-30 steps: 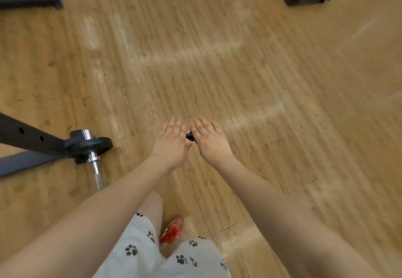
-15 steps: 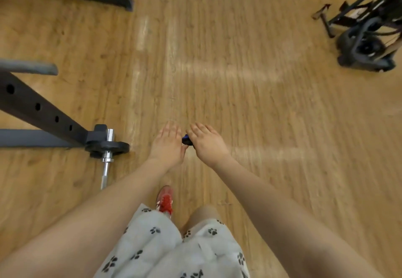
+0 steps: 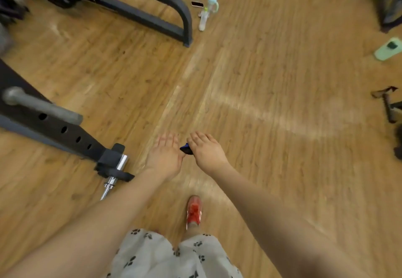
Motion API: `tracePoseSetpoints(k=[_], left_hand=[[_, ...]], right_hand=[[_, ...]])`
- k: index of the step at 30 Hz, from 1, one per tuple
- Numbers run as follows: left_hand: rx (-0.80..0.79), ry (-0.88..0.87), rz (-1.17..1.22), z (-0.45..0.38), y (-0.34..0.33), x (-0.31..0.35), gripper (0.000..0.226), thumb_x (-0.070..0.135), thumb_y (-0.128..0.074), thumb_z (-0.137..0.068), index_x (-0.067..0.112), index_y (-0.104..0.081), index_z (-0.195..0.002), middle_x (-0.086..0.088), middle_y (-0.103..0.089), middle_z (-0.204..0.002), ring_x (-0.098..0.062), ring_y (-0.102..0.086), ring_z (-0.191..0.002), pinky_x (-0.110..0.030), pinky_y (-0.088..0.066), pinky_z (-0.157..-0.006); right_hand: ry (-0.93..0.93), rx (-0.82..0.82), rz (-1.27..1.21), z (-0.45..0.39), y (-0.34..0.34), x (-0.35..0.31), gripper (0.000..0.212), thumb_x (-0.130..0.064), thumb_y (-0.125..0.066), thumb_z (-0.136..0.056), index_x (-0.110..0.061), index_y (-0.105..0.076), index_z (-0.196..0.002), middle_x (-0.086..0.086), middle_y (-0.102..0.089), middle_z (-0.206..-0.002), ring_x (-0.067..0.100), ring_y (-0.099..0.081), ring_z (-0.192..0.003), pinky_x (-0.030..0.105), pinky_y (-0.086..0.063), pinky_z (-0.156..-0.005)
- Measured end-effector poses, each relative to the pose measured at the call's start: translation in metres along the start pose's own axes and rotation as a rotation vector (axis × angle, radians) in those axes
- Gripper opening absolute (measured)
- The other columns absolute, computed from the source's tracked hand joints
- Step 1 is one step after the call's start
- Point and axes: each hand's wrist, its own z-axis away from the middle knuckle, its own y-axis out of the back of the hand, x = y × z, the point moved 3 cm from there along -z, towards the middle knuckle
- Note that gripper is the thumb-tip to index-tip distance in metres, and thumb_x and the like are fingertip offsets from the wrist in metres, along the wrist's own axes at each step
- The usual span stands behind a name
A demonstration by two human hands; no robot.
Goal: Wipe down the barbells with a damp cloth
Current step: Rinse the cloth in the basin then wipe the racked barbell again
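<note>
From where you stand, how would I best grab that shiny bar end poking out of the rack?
Probably wrap a hand round the bare chrome bar end, coming from the open floor side on its right. It sticks out past the rack, whose frame and black collar block its upper part.

Two hands [image 3: 165, 158] [image 3: 206, 151] — one shoe [image 3: 194, 211]
</note>
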Motion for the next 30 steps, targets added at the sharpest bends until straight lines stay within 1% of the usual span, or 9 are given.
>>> tracePoseSetpoints(k=[4,6,9,13,15,18,22,25,30], left_hand=[[-0.005,0.093,0.052,-0.058,0.033,-0.002,0.063,0.041,-0.018,-0.104,0.003,-0.002,-0.152,-0.013,-0.002,-0.160,-0.027,0.003,-0.148,-0.035,0.003,-0.118],[0.024,0.180,0.123,-0.087,0.050,-0.009,0.062,0.040,-0.020,-0.104,0.004,-0.004,-0.152,-0.012,-0.004,-0.161,-0.026,0.002,-0.148,-0.034,0.001,-0.117],[0.040,0.256,0.192,-0.119,0.067,-0.028,0.062,0.040,-0.019,-0.104,0.004,-0.005,-0.152,-0.011,-0.005,-0.160,-0.025,0.000,-0.148,-0.034,0.000,-0.118],[0.031,0.395,0.227,-0.159,0.080,-0.075,0.062,0.040,-0.020,-0.104,0.004,-0.004,-0.152,-0.010,-0.005,-0.161,-0.025,0.001,-0.148,-0.034,0.001,-0.117],[0.041,0.448,0.238,-0.185,0.090,-0.103,0.063,0.041,-0.020,-0.104,0.004,-0.004,-0.152,-0.012,-0.002,-0.161,-0.025,0.002,-0.148,-0.034,0.003,-0.117],[0.035,0.500,0.257,-0.226,0.114,-0.149,0.064,0.042,-0.020,-0.104,0.004,-0.004,-0.152,-0.013,0.001,-0.161,-0.025,0.004,-0.148,-0.035,0.003,-0.118],[0.070,0.570,0.285,-0.272,0.154,-0.209,0.064,0.043,-0.021,-0.103,0.003,-0.007,-0.152,-0.013,-0.003,-0.160,-0.026,0.002,-0.148,-0.035,0.002,-0.118],[0.058,0.619,0.318,-0.299,0.177,-0.245,0.064,0.043,-0.020,-0.104,0.003,-0.006,-0.152,-0.013,-0.003,-0.160,-0.026,0.001,-0.148,-0.035,0.002,-0.118],[0.057,0.735,0.324,-0.348,0.194,-0.316,0.064,0.042,-0.020,-0.103,0.002,-0.005,-0.152,-0.013,-0.005,-0.160,-0.027,-0.001,-0.148,-0.036,0.001,-0.119]], right_hand=[[0.108,-0.012,0.026,-0.060,0.025,0.046,0.049,-0.015,-0.025,-0.103,-0.009,-0.015,-0.151,0.009,-0.012,-0.159,0.021,-0.006,-0.146,0.036,-0.003,-0.117],[0.187,-0.011,0.059,-0.097,0.038,0.063,0.049,-0.016,-0.026,-0.103,-0.008,-0.018,-0.151,0.010,-0.015,-0.158,0.022,-0.009,-0.146,0.036,-0.005,-0.117],[0.273,-0.011,0.077,-0.150,0.058,0.075,0.048,-0.014,-0.029,-0.102,-0.007,-0.023,-0.149,0.011,-0.023,-0.156,0.023,-0.017,-0.144,0.034,-0.010,-0.115],[0.397,-0.025,0.089,-0.227,0.083,0.065,0.046,-0.012,-0.029,-0.101,-0.006,-0.028,-0.146,0.012,-0.031,-0.152,0.025,-0.022,-0.141,0.034,-0.013,-0.113],[0.454,0.007,0.084,-0.272,0.097,0.057,0.045,-0.012,-0.031,-0.100,-0.005,-0.031,-0.145,0.013,-0.033,-0.150,0.026,-0.022,-0.141,0.035,-0.014,-0.113],[0.483,0.018,0.067,-0.334,0.127,0.051,0.046,-0.012,-0.033,-0.100,-0.005,-0.031,-0.145,0.014,-0.030,-0.152,0.025,-0.020,-0.143,0.036,-0.013,-0.114],[0.554,0.050,0.117,-0.411,0.172,0.045,0.046,-0.016,-0.031,-0.102,-0.008,-0.027,-0.147,0.010,-0.026,-0.154,0.022,-0.018,-0.143,0.034,-0.012,-0.114],[0.584,0.038,0.140,-0.464,0.196,0.039,0.046,-0.017,-0.031,-0.102,-0.009,-0.027,-0.147,0.009,-0.026,-0.154,0.021,-0.018,-0.143,0.035,-0.014,-0.114],[0.745,0.001,0.202,-0.563,0.221,0.018,0.047,-0.016,-0.031,-0.102,-0.007,-0.026,-0.148,0.011,-0.024,-0.155,0.023,-0.017,-0.144,0.036,-0.011,-0.115]])
